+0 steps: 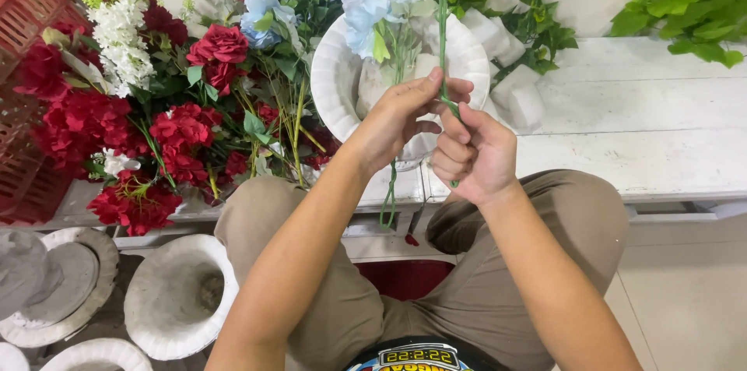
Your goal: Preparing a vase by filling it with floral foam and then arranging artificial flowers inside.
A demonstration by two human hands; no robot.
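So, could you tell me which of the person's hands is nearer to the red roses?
Left. The left hand pinches the green stem on the side toward the red roses; the right hand grips it farther away.

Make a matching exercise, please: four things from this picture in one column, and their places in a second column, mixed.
Things:
1. green stem
2. red flowers
3. white foam blocks
4. red crate

Places:
a. far left edge
b. on the white bench, right of the white urn
c. between the left hand and right hand
d. piled left of the urn

Pairs: 1-c, 2-d, 3-b, 4-a
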